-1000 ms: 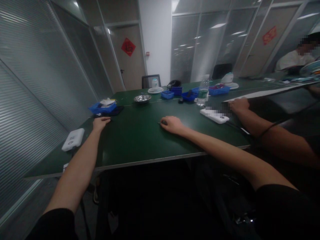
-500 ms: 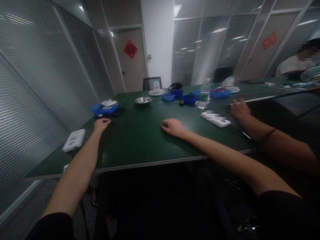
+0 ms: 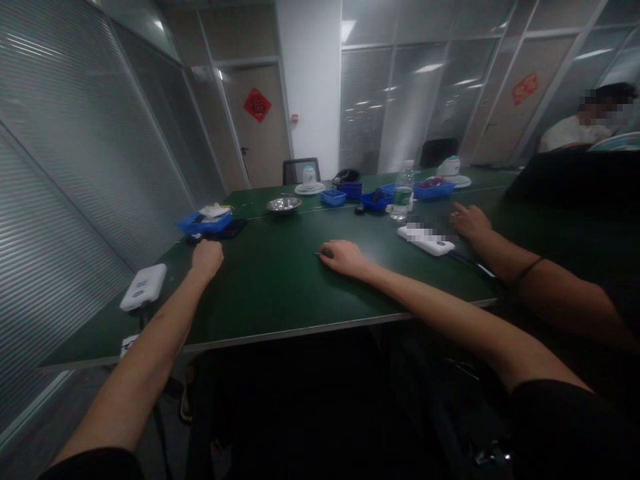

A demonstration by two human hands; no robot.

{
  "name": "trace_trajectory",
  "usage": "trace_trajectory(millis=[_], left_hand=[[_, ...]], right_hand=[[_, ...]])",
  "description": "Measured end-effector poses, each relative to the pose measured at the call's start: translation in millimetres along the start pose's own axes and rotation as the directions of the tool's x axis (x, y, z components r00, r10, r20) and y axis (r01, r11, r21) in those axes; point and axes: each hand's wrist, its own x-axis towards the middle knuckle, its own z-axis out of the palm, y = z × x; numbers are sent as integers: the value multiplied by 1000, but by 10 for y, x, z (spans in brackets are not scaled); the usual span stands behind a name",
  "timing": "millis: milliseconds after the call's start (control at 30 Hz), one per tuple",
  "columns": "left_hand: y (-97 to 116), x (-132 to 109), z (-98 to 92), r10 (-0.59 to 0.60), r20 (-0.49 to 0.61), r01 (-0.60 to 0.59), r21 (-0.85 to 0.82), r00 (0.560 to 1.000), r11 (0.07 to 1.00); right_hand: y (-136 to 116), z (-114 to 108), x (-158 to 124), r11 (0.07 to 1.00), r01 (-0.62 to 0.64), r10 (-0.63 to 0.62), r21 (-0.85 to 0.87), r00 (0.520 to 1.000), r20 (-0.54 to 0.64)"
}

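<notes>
My left hand (image 3: 207, 259) is closed like a fist over the left part of the green table (image 3: 270, 287). Whatever its fingers hold, if anything, is hidden. It is just in front of a blue tray (image 3: 193, 223) with white and dark items in it, and of a flat dark object (image 3: 234, 229). On the table's middle rests my right hand (image 3: 346, 258), its fingers curled round a small dark object (image 3: 327, 253). A thin light tip points left out of that grip; I cannot tell its kind.
A metal bowl (image 3: 283, 205), blue trays (image 3: 334, 197) and a water bottle (image 3: 401, 197) stand farther back. White power banks lie at left (image 3: 144, 287) and right (image 3: 425, 241). At right, another person's hand (image 3: 470, 220) reaches over the table. Someone sits at far right.
My left hand has turned from a fingertip pinch on a small dark thing to a closed fist, back towards me. My right hand keeps its grip. The view has shifted slightly.
</notes>
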Motion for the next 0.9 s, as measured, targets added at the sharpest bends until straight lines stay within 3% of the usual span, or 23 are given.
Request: trace_trajectory(millis=[67, 133, 233, 333, 400, 467, 567, 633, 767, 900], left_hand=[[60, -40, -26, 20, 31, -24, 154, 999, 988], [39, -58, -43, 7, 46, -15, 189, 999, 982], [-36, -40, -38, -2, 19, 1, 76, 1000, 997], [86, -13, -2, 147, -24, -149, -152, 989, 977], [349, -36, 30, 316, -43, -310, -351, 948, 884], [711, -110, 55, 461, -78, -429, -527, 884, 733], [1232, -285, 49, 587, -115, -493, -682, 802, 540], [1445, -394, 13, 636, -128, -520, -707, 761, 479], [1523, -493, -56, 686, -159, -596, -656, 710, 463], [1468, -497, -56, 692, -173, -612, -643, 701, 460]], right_hand=[[2, 8, 9, 1000, -4, 4, -5, 1000, 0], [6, 13, 17, 1000, -3, 3, -10, 1000, -4], [17, 22, 21, 1000, 25, -25, -2, 1000, -14], [22, 34, 16, 999, 53, -53, 11, 998, -26], [14, 40, 7, 996, 88, -87, 22, 995, -43], [-4, 42, -5, 988, 147, -145, 36, 987, -68], [-36, 43, -21, 967, 248, -241, 61, 965, -104], [-50, 46, -27, 952, 297, -287, 77, 951, -115], [-46, 58, -28, 943, 324, -316, 77, 944, -97], [-35, 59, -29, 944, 323, -317, 69, 944, -90]])
